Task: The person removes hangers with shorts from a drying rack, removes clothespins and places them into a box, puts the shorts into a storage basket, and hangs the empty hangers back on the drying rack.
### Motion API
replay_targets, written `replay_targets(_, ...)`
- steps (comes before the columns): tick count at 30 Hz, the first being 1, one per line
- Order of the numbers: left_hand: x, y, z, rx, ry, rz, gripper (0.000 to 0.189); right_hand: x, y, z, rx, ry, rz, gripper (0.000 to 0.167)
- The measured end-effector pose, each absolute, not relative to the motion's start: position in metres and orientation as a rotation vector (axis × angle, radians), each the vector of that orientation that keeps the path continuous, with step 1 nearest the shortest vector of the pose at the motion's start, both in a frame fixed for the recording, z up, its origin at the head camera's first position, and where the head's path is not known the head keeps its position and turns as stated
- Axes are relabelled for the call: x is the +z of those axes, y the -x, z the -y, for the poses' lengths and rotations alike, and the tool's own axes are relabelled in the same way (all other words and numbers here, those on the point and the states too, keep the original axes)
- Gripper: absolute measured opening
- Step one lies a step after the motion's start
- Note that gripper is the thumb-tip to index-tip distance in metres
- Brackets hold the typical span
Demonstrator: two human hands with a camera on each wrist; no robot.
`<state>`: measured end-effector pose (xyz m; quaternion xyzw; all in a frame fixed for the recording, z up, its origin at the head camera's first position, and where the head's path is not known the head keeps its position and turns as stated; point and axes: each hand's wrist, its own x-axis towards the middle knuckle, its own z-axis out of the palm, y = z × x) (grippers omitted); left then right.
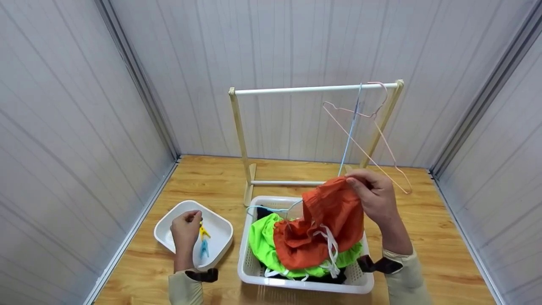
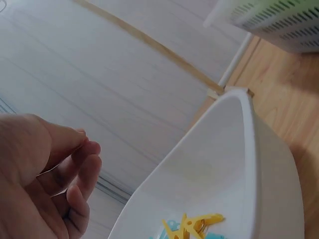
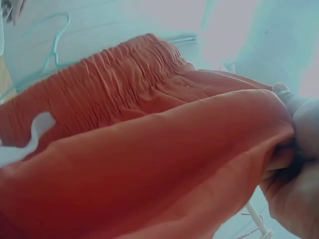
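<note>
My right hand grips the edge of a pair of orange shorts and holds that side up over the basket. Their gathered waistband and white drawstring show; in the right wrist view the cloth hides part of my fingers. A light blue hanger sticks out at the shorts' left, its lower part hidden by the cloth. My left hand is over a white tray, thumb against the curled forefinger, with nothing seen between them. Yellow clothespins and a blue clothespin lie in the tray.
Bright green clothing and dark clothing lie under the shorts in a white basket. Behind stands a rack with a white bar, where a pink hanger and a blue hanger hang at the right. Panel walls enclose the wooden surface.
</note>
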<state>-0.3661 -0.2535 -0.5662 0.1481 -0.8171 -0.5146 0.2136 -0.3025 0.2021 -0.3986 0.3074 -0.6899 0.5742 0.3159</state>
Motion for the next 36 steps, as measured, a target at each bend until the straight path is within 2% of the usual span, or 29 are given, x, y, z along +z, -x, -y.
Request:
replay_targets(9, -0.556, 0.354, 0.234, -1.78, -0.16, 2.321, 0.021, -0.397, 0.292, -0.208, 1.729, -0.832, 1.451, 0.01)
replay_targets(17, -0.538, 0.344, 0.21, -1.733, 0.243, 2.553, 0.02, -0.384, 0.287, -0.213, 1.898, -0.701, 1.134, 0.014)
replay_targets(22, -0.522, 0.336, 0.193, -1.683, 0.533, 2.689, 0.039, -0.371, 0.285, -0.214, 1.946, -0.595, 0.977, 0.02)
replay_targets(25, -0.511, 0.332, 0.182, -1.7, 0.607, 2.667, 0.052, -0.367, 0.285, -0.215, 1.997, -0.56, 0.885, 0.022)
replay_targets(29, -0.496, 0.33, 0.169, -1.709, 0.654, 2.581, 0.06, -0.366, 0.286, -0.212, 2.044, -0.511, 0.812, 0.022)
replay_targets(36, -0.476, 0.337, 0.153, -1.791, 0.88, 2.435, 0.045, -0.37, 0.293, -0.206, 2.178, -0.433, 0.678, 0.021)
